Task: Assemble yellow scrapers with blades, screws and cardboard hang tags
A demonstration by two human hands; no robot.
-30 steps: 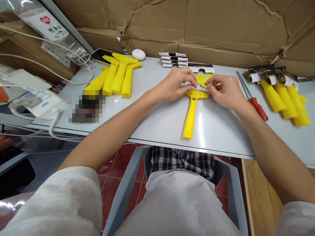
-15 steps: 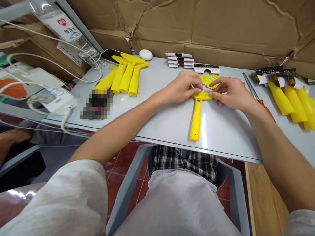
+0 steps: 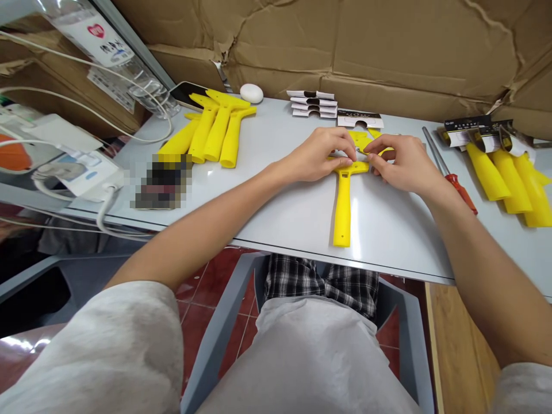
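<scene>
A yellow T-shaped scraper handle lies on the table, its round grip toward me and its crosspiece under my fingers. My left hand has thumb and fingers closed at the left end of the crosspiece, hiding part of it. From the other side, my right hand holds thumb and forefinger pinched just above the right end; whatever is between them is too small to make out. Directly behind the crosspiece lie more yellow plastic pieces, partly covered by my fingers, with a small metallic bit beside them.
Several yellow handles lie at left by a blurred-out item. Folded cards are stacked at the back. A red-handled screwdriver and carded yellow scrapers lie right. A bottle and white cables stand left; cardboard walls the back.
My right thumb and forefinger have lifted slightly off the crosspiece's right end and drawn closer together. My left hand and the handle stay nearly in place; the view has shifted slightly.
</scene>
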